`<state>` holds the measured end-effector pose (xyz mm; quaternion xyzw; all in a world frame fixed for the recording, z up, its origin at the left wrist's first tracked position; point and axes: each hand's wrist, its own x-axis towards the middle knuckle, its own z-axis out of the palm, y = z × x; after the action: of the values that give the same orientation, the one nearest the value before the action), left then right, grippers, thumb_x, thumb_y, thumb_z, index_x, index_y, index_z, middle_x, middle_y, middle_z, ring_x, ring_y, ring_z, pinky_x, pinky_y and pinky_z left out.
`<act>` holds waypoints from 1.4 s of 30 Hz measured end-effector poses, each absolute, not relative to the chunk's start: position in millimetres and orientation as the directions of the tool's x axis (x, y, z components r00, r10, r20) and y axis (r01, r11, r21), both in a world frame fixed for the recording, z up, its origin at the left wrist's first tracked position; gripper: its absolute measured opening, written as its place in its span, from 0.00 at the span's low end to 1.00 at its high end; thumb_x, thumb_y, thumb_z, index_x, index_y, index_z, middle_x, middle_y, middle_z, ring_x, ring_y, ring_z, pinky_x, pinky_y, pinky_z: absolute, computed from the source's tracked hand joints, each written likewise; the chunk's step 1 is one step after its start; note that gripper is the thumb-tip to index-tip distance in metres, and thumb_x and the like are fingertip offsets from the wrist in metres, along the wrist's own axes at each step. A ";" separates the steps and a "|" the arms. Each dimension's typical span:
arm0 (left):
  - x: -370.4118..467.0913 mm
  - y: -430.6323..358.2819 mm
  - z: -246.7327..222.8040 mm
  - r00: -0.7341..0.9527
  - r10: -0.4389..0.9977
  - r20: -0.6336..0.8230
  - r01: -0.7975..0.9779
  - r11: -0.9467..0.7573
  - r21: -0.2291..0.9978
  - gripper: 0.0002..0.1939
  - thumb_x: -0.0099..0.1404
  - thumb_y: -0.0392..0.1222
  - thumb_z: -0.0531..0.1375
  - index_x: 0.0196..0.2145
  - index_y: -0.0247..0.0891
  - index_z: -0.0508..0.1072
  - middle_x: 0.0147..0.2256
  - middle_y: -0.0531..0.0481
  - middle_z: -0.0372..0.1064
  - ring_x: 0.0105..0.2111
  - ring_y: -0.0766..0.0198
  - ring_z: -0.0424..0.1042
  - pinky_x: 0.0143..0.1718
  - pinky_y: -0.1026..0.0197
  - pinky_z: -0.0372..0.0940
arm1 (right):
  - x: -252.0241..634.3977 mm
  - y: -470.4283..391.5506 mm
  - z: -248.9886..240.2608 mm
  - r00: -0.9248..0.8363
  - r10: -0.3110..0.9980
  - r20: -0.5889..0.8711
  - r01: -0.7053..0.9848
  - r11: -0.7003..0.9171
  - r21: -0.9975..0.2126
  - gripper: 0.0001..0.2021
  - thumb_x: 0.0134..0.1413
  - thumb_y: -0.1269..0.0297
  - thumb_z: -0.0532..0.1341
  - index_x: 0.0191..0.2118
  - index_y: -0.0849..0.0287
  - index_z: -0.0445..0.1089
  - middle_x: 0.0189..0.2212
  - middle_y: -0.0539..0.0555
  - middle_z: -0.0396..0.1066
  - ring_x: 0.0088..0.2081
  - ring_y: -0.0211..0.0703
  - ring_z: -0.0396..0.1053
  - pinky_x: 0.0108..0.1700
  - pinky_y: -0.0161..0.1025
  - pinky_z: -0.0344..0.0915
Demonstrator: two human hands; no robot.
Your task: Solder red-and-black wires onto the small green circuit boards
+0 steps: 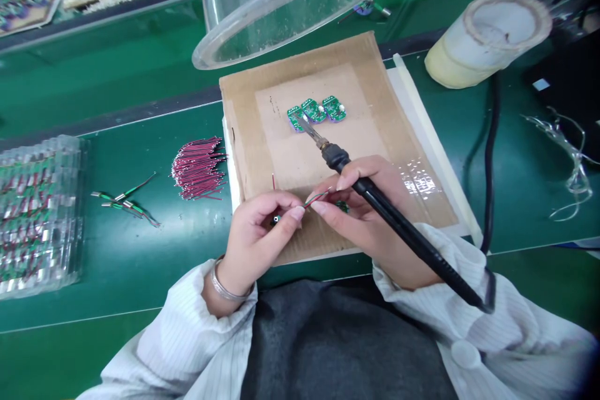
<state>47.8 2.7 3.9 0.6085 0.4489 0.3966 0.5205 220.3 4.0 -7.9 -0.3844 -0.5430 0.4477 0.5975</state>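
Observation:
My left hand is closed, thumb and fingertips pinching thin red and dark wires. A small black and white part shows by its fingers, mostly hidden. My right hand holds a black soldering iron and pinches the other end of the wires between thumb and fingertips. A bit of green board shows behind the right fingers. The iron's tip points at the leftmost of three green circuit boards, which lie in a row on the cardboard; whether it touches cannot be made out.
To the left lie a pile of red wires, several small metal-ended parts with wires, and clear trays of parts. A clear duct hood hangs above the cardboard. At right are a whitish cylinder, a black cable and solder wire.

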 end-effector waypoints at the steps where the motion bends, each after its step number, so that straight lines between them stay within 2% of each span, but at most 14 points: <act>1: 47.9 2.8 4.3 0.294 0.956 0.020 0.128 -0.060 0.990 0.06 0.67 0.39 0.60 0.31 0.38 0.73 0.26 0.56 0.69 0.27 0.73 0.67 0.31 0.71 0.63 | 220.2 4.3 -7.2 0.002 0.955 0.297 -0.128 0.295 -0.947 0.17 0.46 0.79 0.68 0.37 0.54 0.63 0.32 0.45 0.67 0.33 0.38 0.76 0.32 0.33 0.74; 5: 48.1 2.8 6.1 0.326 0.945 -0.006 0.088 -0.024 0.996 0.07 0.66 0.39 0.61 0.30 0.38 0.73 0.25 0.56 0.68 0.27 0.73 0.66 0.31 0.70 0.63 | 220.5 4.8 -3.6 -0.033 0.963 0.268 -0.137 0.262 -0.955 0.17 0.46 0.77 0.68 0.37 0.53 0.62 0.31 0.46 0.71 0.33 0.39 0.76 0.32 0.34 0.74; 11: 47.4 2.4 6.6 0.336 0.939 -0.079 0.067 0.060 0.996 0.10 0.67 0.41 0.60 0.27 0.37 0.72 0.23 0.55 0.67 0.25 0.73 0.64 0.27 0.70 0.61 | 221.0 2.1 -2.5 -0.022 0.969 0.246 -0.134 0.241 -0.961 0.17 0.47 0.76 0.68 0.37 0.52 0.62 0.32 0.46 0.70 0.33 0.41 0.77 0.33 0.36 0.75; 17: 49.4 2.4 7.4 0.297 0.954 0.044 0.187 -0.104 0.977 0.08 0.65 0.39 0.61 0.28 0.36 0.72 0.22 0.55 0.68 0.24 0.72 0.65 0.27 0.69 0.62 | 221.5 0.3 -5.9 -0.021 0.948 0.318 -0.075 0.315 -0.946 0.17 0.47 0.77 0.67 0.38 0.52 0.63 0.35 0.47 0.66 0.34 0.40 0.77 0.32 0.35 0.75; 21: 49.5 2.4 7.3 0.286 0.947 0.148 0.276 -0.230 0.933 0.07 0.64 0.38 0.61 0.28 0.36 0.72 0.23 0.54 0.69 0.24 0.71 0.66 0.27 0.68 0.63 | 221.1 0.2 -2.1 0.019 0.957 0.291 -0.033 0.291 -0.956 0.18 0.46 0.76 0.68 0.38 0.52 0.62 0.32 0.47 0.69 0.33 0.40 0.76 0.33 0.36 0.75; 23: 49.1 3.1 7.5 0.299 0.940 0.166 0.293 -0.256 0.921 0.07 0.65 0.37 0.60 0.28 0.36 0.71 0.23 0.53 0.69 0.24 0.71 0.67 0.27 0.68 0.63 | 220.6 0.1 -0.4 0.041 0.961 0.274 -0.052 0.275 -0.960 0.17 0.47 0.75 0.68 0.38 0.52 0.62 0.31 0.46 0.70 0.32 0.40 0.75 0.33 0.37 0.74; 26: 49.5 4.0 7.9 0.297 0.941 0.165 0.288 -0.253 0.924 0.06 0.64 0.38 0.61 0.29 0.36 0.72 0.23 0.53 0.70 0.24 0.71 0.68 0.27 0.68 0.64 | 220.1 -0.1 -1.3 0.035 0.945 0.326 -0.004 0.326 -0.945 0.17 0.46 0.75 0.69 0.38 0.52 0.64 0.32 0.47 0.69 0.32 0.40 0.75 0.31 0.36 0.74; 33: 52.7 2.2 11.8 0.279 0.956 0.088 0.272 -0.167 0.948 0.06 0.65 0.38 0.60 0.30 0.36 0.72 0.22 0.54 0.70 0.22 0.71 0.67 0.25 0.69 0.63 | 222.5 -1.5 -0.1 0.007 0.938 0.347 0.079 0.346 -0.935 0.14 0.48 0.74 0.68 0.37 0.52 0.65 0.31 0.48 0.73 0.31 0.40 0.75 0.30 0.37 0.73; 38: 53.7 2.4 12.7 0.314 0.947 -0.063 0.003 0.065 0.998 0.08 0.66 0.40 0.60 0.29 0.36 0.71 0.20 0.55 0.67 0.20 0.72 0.65 0.23 0.70 0.61 | 225.2 -1.5 6.3 -0.005 0.957 0.290 -0.044 0.290 -0.956 0.14 0.51 0.76 0.64 0.39 0.51 0.65 0.33 0.49 0.74 0.36 0.43 0.77 0.34 0.39 0.76; 42: 53.7 2.8 12.3 0.344 0.927 -0.147 -0.096 0.190 0.977 0.09 0.66 0.41 0.61 0.29 0.36 0.71 0.19 0.56 0.65 0.19 0.74 0.63 0.23 0.70 0.60 | 224.9 0.8 4.9 -0.013 0.949 0.316 0.020 0.317 -0.948 0.15 0.48 0.75 0.68 0.38 0.51 0.66 0.32 0.49 0.74 0.35 0.44 0.77 0.35 0.40 0.76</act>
<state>53.7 2.8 12.3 0.4998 0.4157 0.3938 0.6498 224.9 0.8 4.9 -0.4163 -0.5815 0.4104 0.5658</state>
